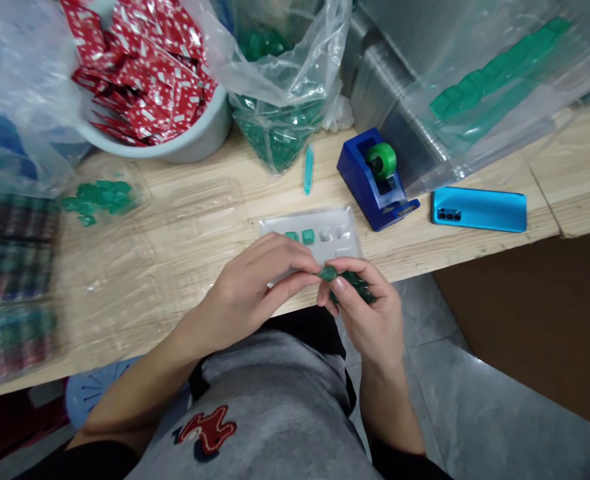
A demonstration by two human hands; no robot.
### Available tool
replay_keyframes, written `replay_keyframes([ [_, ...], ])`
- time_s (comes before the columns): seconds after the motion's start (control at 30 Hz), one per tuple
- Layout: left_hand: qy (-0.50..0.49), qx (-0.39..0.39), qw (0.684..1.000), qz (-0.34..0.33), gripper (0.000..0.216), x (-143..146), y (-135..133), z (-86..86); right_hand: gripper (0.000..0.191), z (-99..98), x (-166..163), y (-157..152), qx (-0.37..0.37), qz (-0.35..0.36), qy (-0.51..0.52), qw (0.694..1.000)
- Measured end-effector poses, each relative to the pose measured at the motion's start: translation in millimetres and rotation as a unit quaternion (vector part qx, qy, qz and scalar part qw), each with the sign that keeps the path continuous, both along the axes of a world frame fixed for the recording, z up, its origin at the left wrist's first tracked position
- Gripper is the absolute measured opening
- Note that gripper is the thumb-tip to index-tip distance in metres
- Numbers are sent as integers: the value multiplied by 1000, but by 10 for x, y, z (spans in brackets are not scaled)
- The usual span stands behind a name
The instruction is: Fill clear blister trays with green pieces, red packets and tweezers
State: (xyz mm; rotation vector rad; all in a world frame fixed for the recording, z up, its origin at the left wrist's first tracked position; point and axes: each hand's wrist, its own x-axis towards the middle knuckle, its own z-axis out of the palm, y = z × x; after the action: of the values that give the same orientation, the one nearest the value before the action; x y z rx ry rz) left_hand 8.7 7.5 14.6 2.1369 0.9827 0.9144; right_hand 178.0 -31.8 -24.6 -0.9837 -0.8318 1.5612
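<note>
Over the front of the bench my right hand [369, 313] is closed around a dark green, shiny bundle [357, 285]; its exact kind is hard to make out. A small green translucent piece [327, 273] sticks out between that hand's thumb and forefinger. My left hand [262, 280] pinches the near tip of this piece with thumb and fingertips. Just behind both hands lies a pale moulded tray [299, 219] with small hollows. Two green square pieces, one a green square [308, 237], sit in its back row; the left hand partly covers the tray.
A blue tape dispenser [369, 180] and a blue phone [479, 209] lie to the right. Behind are a turquoise stick [309, 170], a bag of green pieces [279, 127] and a tub [195, 147] of red packets. Clear moulded trays [125, 293] and loose green pieces [99, 198] lie left.
</note>
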Motion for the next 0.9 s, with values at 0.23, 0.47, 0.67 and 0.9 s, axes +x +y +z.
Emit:
replay_keyframes([
  [0.23, -106, -103, 988, 48, 9, -132, -108, -47, 5, -64, -43, -4, 11, 16, -51, 999],
  [0.47, 187, 4, 822, 538, 24, -1627, 256, -218, 10, -29, -75, 129, -20, -62, -22, 998],
  [0.67, 282, -16, 779, 560, 19, -2346, 545, -314, 7, -28, -76, 40, -5, -47, -45, 998],
  [0.9, 182, 79, 919, 341, 26, -1222, 38, 9, 25, 101, -158, -32, 130, -75, -177, 973],
])
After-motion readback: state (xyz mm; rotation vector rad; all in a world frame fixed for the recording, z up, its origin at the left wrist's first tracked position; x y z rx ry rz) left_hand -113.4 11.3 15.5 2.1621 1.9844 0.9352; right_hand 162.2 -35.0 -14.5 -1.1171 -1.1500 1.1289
